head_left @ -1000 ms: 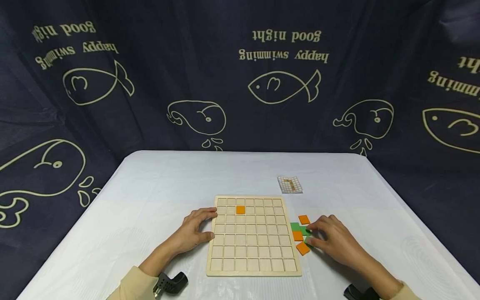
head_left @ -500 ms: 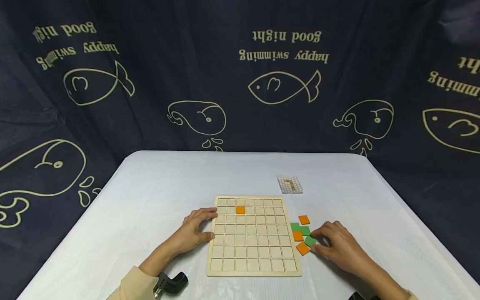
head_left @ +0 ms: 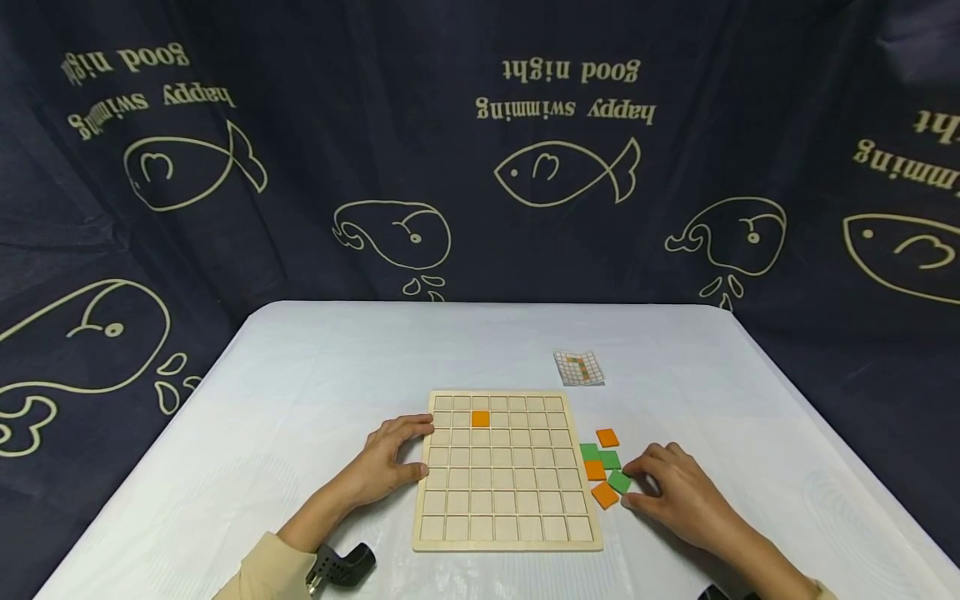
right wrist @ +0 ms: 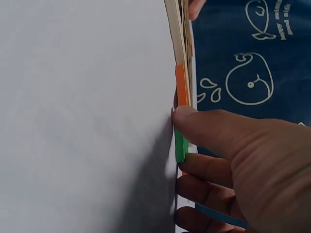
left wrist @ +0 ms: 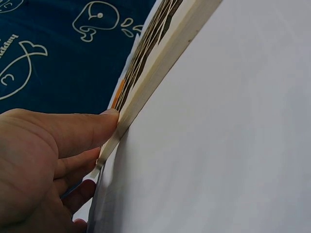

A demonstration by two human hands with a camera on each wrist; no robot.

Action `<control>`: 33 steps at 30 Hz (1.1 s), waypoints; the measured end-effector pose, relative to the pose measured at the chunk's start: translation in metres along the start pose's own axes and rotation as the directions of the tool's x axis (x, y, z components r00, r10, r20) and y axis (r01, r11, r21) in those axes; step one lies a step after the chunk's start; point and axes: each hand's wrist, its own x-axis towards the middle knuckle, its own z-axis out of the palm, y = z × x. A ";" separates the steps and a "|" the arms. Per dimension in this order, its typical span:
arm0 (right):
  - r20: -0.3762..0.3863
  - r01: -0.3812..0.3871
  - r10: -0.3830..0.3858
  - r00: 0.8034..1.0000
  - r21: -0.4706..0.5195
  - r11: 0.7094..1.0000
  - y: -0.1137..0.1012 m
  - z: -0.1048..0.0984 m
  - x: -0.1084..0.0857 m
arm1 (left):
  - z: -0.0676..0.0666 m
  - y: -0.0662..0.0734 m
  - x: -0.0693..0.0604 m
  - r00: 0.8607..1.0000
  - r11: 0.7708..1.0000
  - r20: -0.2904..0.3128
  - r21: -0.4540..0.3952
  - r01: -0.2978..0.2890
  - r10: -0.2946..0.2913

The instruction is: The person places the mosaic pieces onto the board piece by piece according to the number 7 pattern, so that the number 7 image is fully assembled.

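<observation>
In the head view a square wooden grid board point(head_left: 495, 546) lies on the table, with one orange tile point(head_left: 481, 418) in its second row from the far side. My left hand point(head_left: 390, 464) rests thumb and fingertips against the board's left edge; the left wrist view shows the thumb touching the rim point(left wrist: 146, 94). To the board's right my right hand point(head_left: 675, 487) is beside a green tile point(head_left: 620, 482), thumb and index finger at its right side. In the right wrist view that green tile point(right wrist: 180, 145) appears between thumb and index finger; a firm grip is not apparent.
More loose tiles lie right of the board: a green tile point(head_left: 610, 460), another green tile point(head_left: 590, 452), and three orange ones, including the nearest orange tile point(head_left: 605, 496). A patterned card point(head_left: 579, 368) with a coloured grid lies beyond. A dark curtain point(head_left: 480, 250) hangs behind the table.
My right hand has drawn back a little to the right and toward me, uncovering the green tiles it partly hid. The left hand and the board have stayed in place.
</observation>
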 end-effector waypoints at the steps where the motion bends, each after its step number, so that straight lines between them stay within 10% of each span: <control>1: 0.000 0.002 -0.002 1.000 -0.004 1.000 0.000 0.000 0.000 | 0.000 0.000 0.000 1.000 1.000 -0.001 0.000 0.000 0.000; 33: -0.026 0.014 -0.012 1.000 0.064 0.998 0.005 0.002 -0.002 | 0.000 0.001 -0.001 1.000 1.000 0.005 -0.012 0.009 -0.009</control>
